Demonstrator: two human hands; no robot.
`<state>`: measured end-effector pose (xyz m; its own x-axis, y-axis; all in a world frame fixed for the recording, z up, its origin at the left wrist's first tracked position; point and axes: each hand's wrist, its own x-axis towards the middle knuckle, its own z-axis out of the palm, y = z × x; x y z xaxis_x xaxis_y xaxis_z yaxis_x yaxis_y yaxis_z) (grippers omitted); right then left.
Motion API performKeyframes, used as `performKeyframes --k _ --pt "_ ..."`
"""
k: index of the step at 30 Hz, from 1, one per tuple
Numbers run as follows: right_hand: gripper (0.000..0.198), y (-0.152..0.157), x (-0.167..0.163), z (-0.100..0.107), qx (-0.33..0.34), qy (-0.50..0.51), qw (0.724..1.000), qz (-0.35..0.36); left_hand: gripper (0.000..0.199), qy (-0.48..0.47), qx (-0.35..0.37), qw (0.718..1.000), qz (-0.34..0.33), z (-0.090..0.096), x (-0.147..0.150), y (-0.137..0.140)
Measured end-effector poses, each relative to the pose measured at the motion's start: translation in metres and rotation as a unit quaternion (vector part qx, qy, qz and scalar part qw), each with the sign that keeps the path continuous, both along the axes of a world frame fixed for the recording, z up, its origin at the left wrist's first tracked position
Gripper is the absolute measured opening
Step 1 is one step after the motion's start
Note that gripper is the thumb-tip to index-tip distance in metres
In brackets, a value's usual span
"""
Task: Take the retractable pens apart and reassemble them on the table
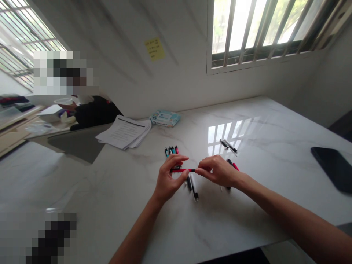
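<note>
A red pen (180, 170) with a black end lies level between my two hands above the table. My left hand (169, 178) grips its left part between thumb and fingers, the index finger raised. The black right end is pinched in the fingertips of my right hand (216, 170). Behind my left hand stand several pens (172, 150) in a row, blue, black and red, partly covered. Below the held pen are loose black and white pen parts (194, 189). More black and red pieces (235, 166) show partly from behind my right hand.
A few pen parts (228, 145) lie farther back. A dark phone (332, 168) rests at the right. Papers (123, 132) and a blue wipes pack (165, 118) sit near the wall. Another person (93, 112) is at the back left, beside a grey panel (79, 145).
</note>
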<state>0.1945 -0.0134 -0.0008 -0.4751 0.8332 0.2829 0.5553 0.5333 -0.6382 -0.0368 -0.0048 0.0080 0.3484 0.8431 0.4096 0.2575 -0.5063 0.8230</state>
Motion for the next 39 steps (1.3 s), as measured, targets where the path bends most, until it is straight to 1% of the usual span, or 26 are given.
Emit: performKeyframes --k 3,5,7,9,11,13,15,17,19,20,22,24,25,26,28,30,32,34,37,39 --pt "0.036 -0.004 -0.005 0.001 0.005 -0.004 1.0 -0.013 0.028 -0.035 -0.027 0.999 -0.006 0.001 -0.003 0.002" --pt "0.032 -0.005 -0.006 0.003 -0.003 0.013 0.999 -0.031 0.025 -0.066 -0.055 0.996 0.011 0.001 -0.005 0.005" --pt "0.027 -0.005 -0.007 0.004 -0.016 0.032 0.999 -0.04 0.023 -0.12 -0.102 0.987 0.037 -0.001 -0.006 0.009" --pt "0.024 -0.005 -0.007 0.005 -0.029 0.048 0.998 -0.037 0.026 -0.196 -0.168 0.965 0.051 -0.002 -0.007 0.013" --pt "0.022 -0.005 -0.008 0.005 -0.045 0.065 0.997 -0.025 0.031 -0.268 -0.23 0.934 0.048 -0.001 -0.008 0.016" --pt "0.023 -0.006 -0.009 0.004 -0.065 0.086 0.994 -0.005 0.036 -0.319 -0.273 0.907 0.042 0.001 -0.009 0.017" --pt "0.025 -0.007 -0.011 0.003 -0.084 0.1 0.991 0.018 0.041 -0.354 -0.298 0.886 0.033 0.003 -0.012 0.017" --pt "0.026 -0.008 -0.011 0.003 -0.094 0.101 0.99 0.033 0.045 -0.37 -0.308 0.876 0.025 0.005 -0.014 0.017" --pt "0.025 -0.009 -0.011 0.003 -0.087 0.098 0.991 0.035 0.042 -0.364 -0.3 0.881 0.03 0.005 -0.017 0.02" --pt "0.025 -0.009 -0.011 0.003 -0.076 0.096 0.992 0.029 0.038 -0.35 -0.287 0.891 0.042 0.004 -0.019 0.021" --pt "0.024 -0.008 -0.009 0.003 -0.043 0.088 0.995 0.006 0.027 -0.286 -0.24 0.923 0.089 0.0 -0.023 0.027" --pt "0.022 -0.005 -0.006 0.002 -0.01 0.078 0.996 -0.029 0.02 -0.155 -0.154 0.959 0.179 -0.004 -0.029 0.033" --pt "0.022 -0.004 -0.004 0.002 0.001 0.075 0.996 -0.052 0.019 -0.072 -0.115 0.967 0.214 -0.007 -0.033 0.036" --pt "0.023 -0.001 -0.002 0.001 0.008 0.075 0.994 -0.077 0.021 0.008 -0.084 0.968 0.238 -0.009 -0.036 0.038" --pt "0.025 0.004 0.001 -0.002 0.01 0.074 0.988 -0.134 0.027 0.151 -0.049 0.953 0.259 -0.015 -0.043 0.042" --pt "0.025 0.01 0.004 -0.007 0.0 0.056 0.982 -0.181 0.033 0.241 -0.035 0.932 0.269 -0.021 -0.048 0.043" --pt "0.025 0.016 0.003 -0.012 -0.017 0.019 0.979 -0.2 0.036 0.285 -0.032 0.921 0.263 -0.025 -0.05 0.044" --pt "0.027 0.021 0.0 -0.015 -0.03 -0.028 0.979 -0.199 0.037 0.304 -0.038 0.916 0.258 -0.028 -0.051 0.044" --pt "0.031 0.027 -0.009 -0.014 -0.035 -0.103 0.976 -0.189 0.037 0.315 -0.051 0.917 0.24 -0.03 -0.05 0.043" --pt "0.037 0.031 -0.017 -0.01 -0.052 -0.144 0.971 -0.183 0.036 0.319 -0.047 0.919 0.227 -0.03 -0.049 0.042"
